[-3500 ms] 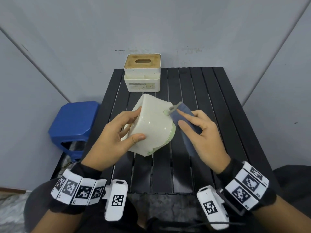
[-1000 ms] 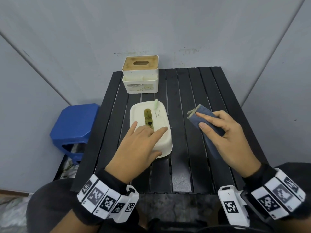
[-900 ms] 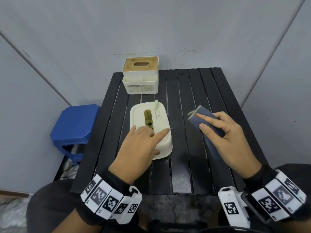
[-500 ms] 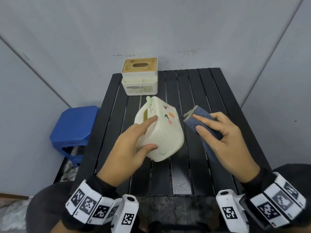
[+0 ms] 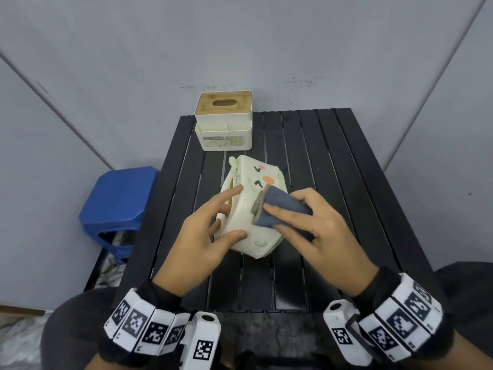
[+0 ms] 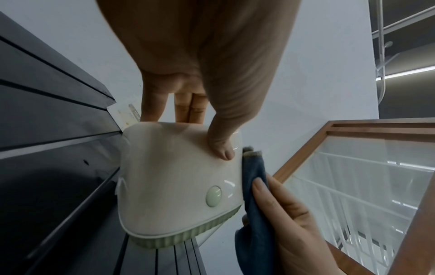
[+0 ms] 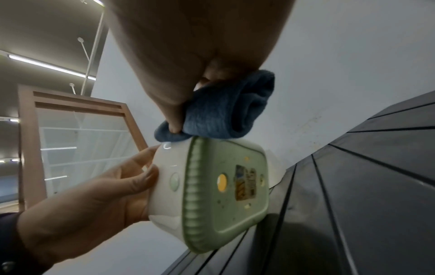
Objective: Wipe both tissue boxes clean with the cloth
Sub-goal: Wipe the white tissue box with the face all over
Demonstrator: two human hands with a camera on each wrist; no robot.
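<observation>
A cream tissue box with a green base and a painted face (image 5: 249, 209) (image 6: 179, 178) (image 7: 212, 193) is tipped on its side above the black slatted table (image 5: 333, 182). My left hand (image 5: 210, 231) grips it, thumb on the near face and fingers over the far edge. My right hand (image 5: 301, 225) holds a folded blue cloth (image 5: 277, 209) (image 6: 255, 204) (image 7: 221, 115) and presses it against the box's upturned side. A second tissue box, white with a wooden lid (image 5: 224, 121), stands at the table's far left.
A blue plastic stool (image 5: 117, 206) stands left of the table. Grey walls close in behind and on both sides. The right half of the table holds nothing but my right hand.
My left hand tipped the cream box up from lying flat onto its side and lifted it. My right hand brought the cloth left onto the box's side.
</observation>
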